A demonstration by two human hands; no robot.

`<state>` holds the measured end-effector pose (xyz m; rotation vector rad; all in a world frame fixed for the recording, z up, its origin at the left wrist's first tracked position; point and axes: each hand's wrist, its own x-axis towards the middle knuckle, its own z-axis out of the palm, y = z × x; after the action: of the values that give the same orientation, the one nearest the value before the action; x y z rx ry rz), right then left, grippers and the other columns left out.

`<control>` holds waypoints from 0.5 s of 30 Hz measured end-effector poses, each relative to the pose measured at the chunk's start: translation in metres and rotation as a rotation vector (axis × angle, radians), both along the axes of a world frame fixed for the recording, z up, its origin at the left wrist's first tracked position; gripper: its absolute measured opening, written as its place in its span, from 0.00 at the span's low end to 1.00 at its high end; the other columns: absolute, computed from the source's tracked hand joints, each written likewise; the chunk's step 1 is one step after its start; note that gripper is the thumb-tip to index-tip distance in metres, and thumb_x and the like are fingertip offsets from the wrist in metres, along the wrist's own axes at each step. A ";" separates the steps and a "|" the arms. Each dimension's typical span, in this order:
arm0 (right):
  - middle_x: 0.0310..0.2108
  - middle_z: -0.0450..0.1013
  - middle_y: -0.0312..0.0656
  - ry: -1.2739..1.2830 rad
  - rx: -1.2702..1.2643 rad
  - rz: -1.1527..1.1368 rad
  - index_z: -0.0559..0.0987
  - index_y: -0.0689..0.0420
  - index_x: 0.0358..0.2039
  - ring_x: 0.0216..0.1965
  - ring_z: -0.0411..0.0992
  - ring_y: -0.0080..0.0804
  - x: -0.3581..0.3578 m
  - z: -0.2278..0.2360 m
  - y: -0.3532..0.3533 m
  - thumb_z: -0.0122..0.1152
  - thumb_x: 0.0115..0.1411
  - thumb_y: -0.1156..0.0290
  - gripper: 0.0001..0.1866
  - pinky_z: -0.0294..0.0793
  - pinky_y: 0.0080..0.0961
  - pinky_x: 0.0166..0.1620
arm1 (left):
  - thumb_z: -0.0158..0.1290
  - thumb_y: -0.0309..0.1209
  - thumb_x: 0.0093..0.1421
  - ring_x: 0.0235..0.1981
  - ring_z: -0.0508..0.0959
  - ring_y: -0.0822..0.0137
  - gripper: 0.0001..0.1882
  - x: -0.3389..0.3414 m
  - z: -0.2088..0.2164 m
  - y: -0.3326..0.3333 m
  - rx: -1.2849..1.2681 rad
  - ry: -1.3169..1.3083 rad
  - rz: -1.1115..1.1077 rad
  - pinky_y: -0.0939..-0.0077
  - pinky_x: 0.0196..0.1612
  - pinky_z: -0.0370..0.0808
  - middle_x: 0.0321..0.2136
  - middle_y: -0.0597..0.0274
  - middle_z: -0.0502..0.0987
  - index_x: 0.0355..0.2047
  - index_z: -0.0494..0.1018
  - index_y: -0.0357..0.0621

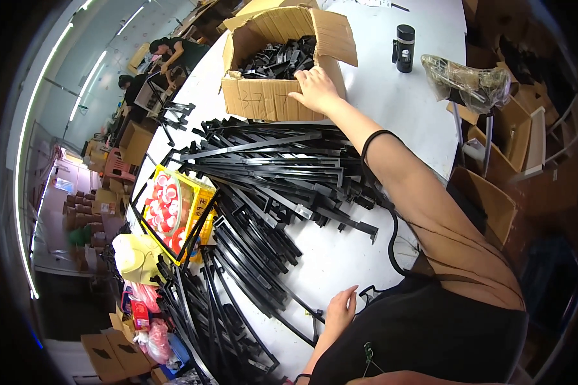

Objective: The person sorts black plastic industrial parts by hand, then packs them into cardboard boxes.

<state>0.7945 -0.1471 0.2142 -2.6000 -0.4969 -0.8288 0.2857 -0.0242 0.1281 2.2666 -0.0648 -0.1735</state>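
At the far side of the table, my right hand (pixel 318 90) has its fingers hooked over the near rim of an open cardboard box (pixel 257 99), thumb on the outside. Small black plastic pieces (pixel 279 58) fill the box. My left hand (pixel 340 313) rests low near the table's front edge, fingers extended and holding nothing visible. Beside it, a small black hooked end (pixel 367 292) shows against the white top. Long black plastic strips (pixel 257 154) with bent ends lie fanned in piles between the box and my body. A black cord (pixel 392 240) loops around my right arm.
A yellow crate (pixel 205 199) of red-and-white round parts (pixel 165 202) stands at left, with a yellow container (pixel 135 258) beside it. A black bottle (pixel 404 48) and a plastic-wrapped bundle (pixel 465 78) are at far right. Two people (pixel 180 54) work at back left.
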 end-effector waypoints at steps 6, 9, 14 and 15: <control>0.39 0.73 0.44 -0.045 -0.084 0.031 0.72 0.58 0.42 0.50 0.67 0.39 -0.008 0.001 -0.004 0.67 0.49 0.53 0.27 0.58 0.33 0.58 | 0.51 0.27 0.60 0.33 0.77 0.51 0.11 0.005 -0.004 0.006 0.053 -0.030 -0.067 0.62 0.38 0.74 0.31 0.51 0.78 0.44 0.74 0.45; 0.36 0.73 0.42 0.024 -0.088 0.000 0.73 0.56 0.39 0.46 0.69 0.37 -0.003 0.005 -0.003 0.65 0.51 0.56 0.21 0.60 0.32 0.56 | 0.51 0.27 0.59 0.32 0.77 0.51 0.11 0.013 -0.002 0.005 0.014 -0.048 -0.085 0.63 0.36 0.74 0.30 0.51 0.77 0.43 0.74 0.45; 0.33 0.73 0.39 -0.056 -0.011 0.035 0.74 0.55 0.33 0.42 0.70 0.34 -0.038 -0.026 0.004 0.59 0.55 0.64 0.09 0.62 0.31 0.52 | 0.51 0.25 0.59 0.32 0.77 0.51 0.11 0.015 0.005 0.011 0.029 -0.007 -0.073 0.63 0.36 0.73 0.29 0.51 0.77 0.43 0.74 0.44; 0.32 0.73 0.39 -0.090 0.007 0.034 0.74 0.55 0.32 0.42 0.70 0.34 -0.050 -0.031 0.000 0.58 0.55 0.66 0.07 0.63 0.31 0.51 | 0.51 0.25 0.59 0.32 0.77 0.51 0.11 0.015 0.002 0.014 0.028 -0.016 -0.063 0.63 0.36 0.73 0.29 0.51 0.77 0.43 0.74 0.44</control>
<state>0.7450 -0.1473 0.1827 -2.5499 -0.5604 -0.9379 0.3002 -0.0105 0.1305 2.2956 -0.1436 -0.1903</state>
